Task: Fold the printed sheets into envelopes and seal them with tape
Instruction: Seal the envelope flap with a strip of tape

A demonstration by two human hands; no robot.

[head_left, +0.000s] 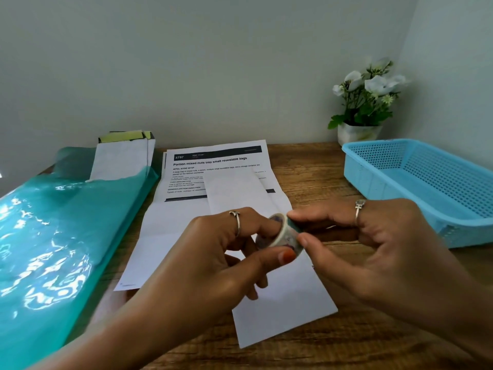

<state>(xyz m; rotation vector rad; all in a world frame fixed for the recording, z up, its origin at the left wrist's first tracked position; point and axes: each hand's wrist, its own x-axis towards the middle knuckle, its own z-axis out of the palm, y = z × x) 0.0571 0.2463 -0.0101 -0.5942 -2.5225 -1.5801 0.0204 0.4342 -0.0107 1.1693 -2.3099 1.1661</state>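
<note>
A small roll of patterned tape [282,235] is held above the table, threaded on the index finger of my left hand [226,252], with the thumb pressed under it. My right hand [373,244] pinches the roll's right edge between thumb and forefinger. Beneath both hands lies a folded white sheet [277,311], plain side up and tilted. Under it a printed sheet [213,166] lies flat, its heading readable. At the back left, several folded paper envelopes [120,158] with yellow-green tape on top stick out of a teal plastic bag [53,236].
An empty light-blue perforated basket [426,182] stands at the right. A white pot of white flowers [365,108] stands in the back right corner against the wall. The wooden table [346,348] shows bare wood at the front right.
</note>
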